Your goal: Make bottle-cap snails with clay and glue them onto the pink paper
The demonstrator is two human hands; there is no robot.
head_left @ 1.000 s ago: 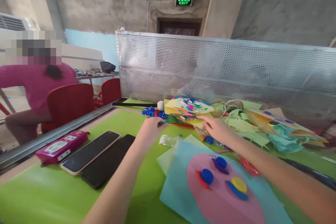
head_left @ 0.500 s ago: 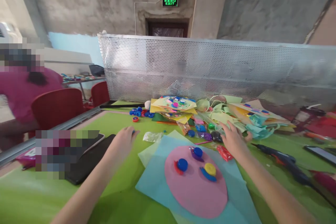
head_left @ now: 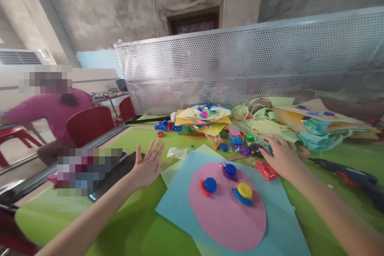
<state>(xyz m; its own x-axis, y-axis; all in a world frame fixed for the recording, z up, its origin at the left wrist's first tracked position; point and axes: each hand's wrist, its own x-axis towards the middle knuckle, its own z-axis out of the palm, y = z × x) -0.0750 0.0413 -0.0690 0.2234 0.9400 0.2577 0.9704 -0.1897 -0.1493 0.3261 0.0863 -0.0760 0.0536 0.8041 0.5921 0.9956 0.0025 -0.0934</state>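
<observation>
My left hand (head_left: pixel 151 163) hovers over the green tabletop, fingers spread, holding nothing. To its right is a small clear plastic wrapper (head_left: pixel 178 153). My right hand (head_left: pixel 282 155) reaches over small bags of modelling clay, its fingers apart and curved beside a black clay bag (head_left: pixel 256 150). Under that hand lies a red clay bag (head_left: pixel 266 170). Between my arms, a pink paper oval (head_left: pixel 225 224) rests on light blue paper (head_left: pixel 177 198). On the oval sit three bottle-cap figures with clay: one blue and red (head_left: pixel 209 185), one blue and purple (head_left: pixel 229 170), one yellow and blue (head_left: pixel 244 192).
Behind are stacked decorated papers (head_left: pixel 204 118), blue bottle caps (head_left: pixel 163 126) and pale green paper strips (head_left: pixel 267 122). A glue gun (head_left: pixel 348 174) lies right, a dark flat case (head_left: pixel 115 176) left. A perforated metal screen (head_left: pixel 180 72) closes the far edge. A person in pink (head_left: pixel 70 108) sits beyond.
My left hand has turned and spread its fingers. My right hand has moved slightly right over the clay bags. The view has shifted and tilted; the figures on the oval keep their places.
</observation>
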